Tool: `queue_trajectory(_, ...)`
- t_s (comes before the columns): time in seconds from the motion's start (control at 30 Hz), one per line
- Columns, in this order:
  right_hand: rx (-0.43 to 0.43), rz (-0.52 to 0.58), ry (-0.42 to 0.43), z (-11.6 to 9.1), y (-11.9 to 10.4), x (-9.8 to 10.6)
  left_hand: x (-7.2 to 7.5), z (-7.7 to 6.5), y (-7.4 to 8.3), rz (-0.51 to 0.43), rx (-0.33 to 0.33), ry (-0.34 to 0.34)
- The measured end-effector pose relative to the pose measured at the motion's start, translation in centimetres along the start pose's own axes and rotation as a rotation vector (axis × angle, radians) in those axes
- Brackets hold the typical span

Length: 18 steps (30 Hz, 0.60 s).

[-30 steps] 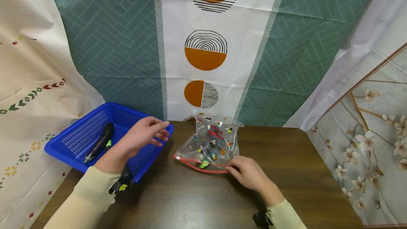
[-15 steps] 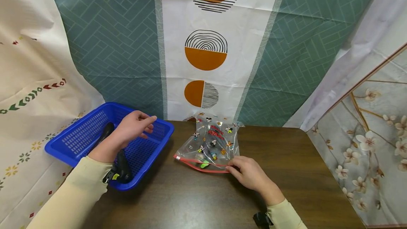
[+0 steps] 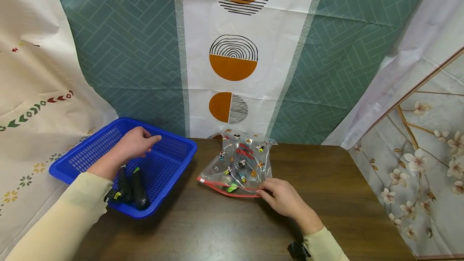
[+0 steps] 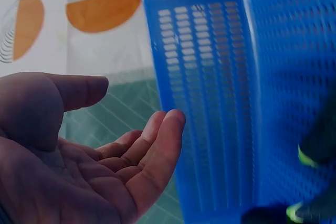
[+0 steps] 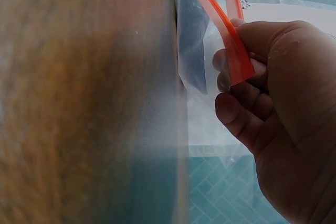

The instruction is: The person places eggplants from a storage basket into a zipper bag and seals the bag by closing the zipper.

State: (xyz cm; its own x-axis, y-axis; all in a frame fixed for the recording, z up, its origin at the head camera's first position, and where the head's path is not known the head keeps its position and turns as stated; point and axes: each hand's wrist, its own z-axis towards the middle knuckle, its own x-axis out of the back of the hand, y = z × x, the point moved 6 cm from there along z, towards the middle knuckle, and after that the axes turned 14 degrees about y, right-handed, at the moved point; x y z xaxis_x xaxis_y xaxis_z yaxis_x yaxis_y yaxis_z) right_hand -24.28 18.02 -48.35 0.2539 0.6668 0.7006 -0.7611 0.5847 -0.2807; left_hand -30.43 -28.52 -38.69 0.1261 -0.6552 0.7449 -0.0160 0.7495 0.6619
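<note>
My left hand [image 3: 132, 145] is over the blue plastic basket [image 3: 181, 146], holding nothing, its fingers loosely bent in the left wrist view. Two dark eggplants, one nearer the left [image 3: 124, 186] and one nearer the right [image 3: 139, 188], lie in the basket beside my left wrist. Their green stem ends face away from me. With thumb and fingers my right hand [image 3: 282, 197] pinches the right corner of a clear zip bag [image 3: 250, 156] with a red zip edge [image 5: 233, 51]. Inside the bag, near its mouth, shows something with a bright green end [image 3: 232, 187]; the rest is partly hidden by the print.
A brown wooden table [image 3: 203, 228] carries basket and bag. Behind it hangs a patterned cloth [image 3: 145, 51], with a cream cloth [image 3: 32, 92] on the left and a floral panel [image 3: 417, 180] on the right.
My left hand has moved left, from the basket's right rim to over its middle. The long purple eggplant seen earlier is now hidden behind my hand and arm. My right hand stays on the bag.
</note>
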Motion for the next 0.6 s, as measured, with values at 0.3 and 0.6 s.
queue_trajectory(0.3, -0.005, 0.008, 0.007, 0.0, 0.0, 0.1, 1.4, 1.2, -1.6, 0.235, -0.086, 0.043)
queue_trajectory(0.6, 0.008, -0.007, 0.008, -0.1, 0.0, -0.2, 2.5, 1.9, -2.8, 0.381, -0.103, 0.013)
